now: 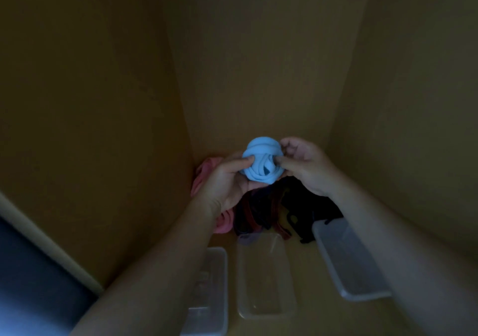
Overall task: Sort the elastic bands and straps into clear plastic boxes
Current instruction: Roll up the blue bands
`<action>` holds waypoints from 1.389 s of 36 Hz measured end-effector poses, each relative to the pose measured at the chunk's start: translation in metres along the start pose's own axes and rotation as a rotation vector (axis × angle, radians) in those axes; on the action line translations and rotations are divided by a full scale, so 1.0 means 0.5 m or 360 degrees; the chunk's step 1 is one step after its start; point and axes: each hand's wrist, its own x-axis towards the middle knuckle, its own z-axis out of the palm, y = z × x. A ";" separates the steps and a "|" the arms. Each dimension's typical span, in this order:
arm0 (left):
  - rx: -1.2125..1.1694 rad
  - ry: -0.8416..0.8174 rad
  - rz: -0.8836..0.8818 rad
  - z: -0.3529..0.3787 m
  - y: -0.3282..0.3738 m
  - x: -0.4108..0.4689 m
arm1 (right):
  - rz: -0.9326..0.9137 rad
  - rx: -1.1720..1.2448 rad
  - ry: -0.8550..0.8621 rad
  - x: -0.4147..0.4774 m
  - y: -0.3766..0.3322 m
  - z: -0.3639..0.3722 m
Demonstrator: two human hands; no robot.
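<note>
The step in hand seems to be the picking and tidying of one item before it is sorted. Both hands hold a light blue elastic band, rolled into a loose ball, in the air above the pile, at the centre of the view.

The left hand supports the ball from below and from the 9 o'clock side; its grip is closed around it, with the thumb pressed on the blue fabric. The right hand comes from the 3 o'clock side, and its grip is a pinch, the thumb and the curled fingers holding the edge of the ball. Neither grip is released.

Behind and under the hands lies the unsorted pile: pink bands at 9 o'clock, dark red straps in the middle and black straps toward 3 o'clock. The light is poor, so I cannot count them.

Three clear plastic boxes stand on the cupboard floor at 6 o'clock: the left box, the middle box and the right box. The middle one looks empty; the others are partly hidden by the forearms.

In my judgement the next move is to bring the blue ball toward 6 o'clock and lower it into one box. It calls for keeping the roll pressed together, because it may unwind when let go.
</note>
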 end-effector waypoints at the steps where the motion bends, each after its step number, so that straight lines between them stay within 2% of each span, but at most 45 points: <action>1: 0.0115 -0.0001 -0.0039 -0.003 0.001 -0.001 | 0.0032 0.0028 0.0013 -0.004 0.001 0.000; 4: 0.0219 -0.0001 -0.0073 -0.005 0.003 -0.003 | 0.0083 -0.0004 0.0035 -0.015 -0.001 -0.001; 7: 0.0056 0.0086 0.0025 -0.003 -0.005 -0.002 | 0.0189 -0.0053 -0.0062 -0.020 -0.005 -0.008; 11: -0.0096 0.0139 0.0081 0.000 -0.031 0.001 | 0.0351 0.0215 -0.0117 -0.021 0.001 -0.018; 14: -0.0121 0.0159 0.0010 0.002 -0.046 0.004 | 0.0379 0.0293 -0.0113 -0.023 0.014 -0.034; 25: 0.0392 -0.0001 -0.0267 0.000 -0.051 -0.006 | 0.0097 -0.0108 -0.0239 -0.008 0.045 -0.072; 31: 0.0610 0.0042 -0.0253 -0.004 -0.042 -0.018 | -0.0001 -0.0187 -0.0241 -0.010 0.058 -0.062; 34: 0.0650 0.0084 -0.0239 -0.013 -0.044 -0.021 | -0.0040 -0.0366 -0.0328 -0.007 0.058 -0.069; 39: 0.0861 0.0133 -0.0266 -0.027 -0.048 -0.030 | 0.0022 -0.0449 -0.0434 -0.004 0.061 -0.069; 47: 0.1072 -0.0056 -0.0330 -0.043 -0.048 -0.057 | 0.0149 -0.0400 -0.0637 -0.009 0.073 -0.041; 50: 0.1158 0.0020 -0.0315 -0.049 -0.063 -0.065 | 0.0216 -0.0436 -0.0610 -0.009 0.090 -0.036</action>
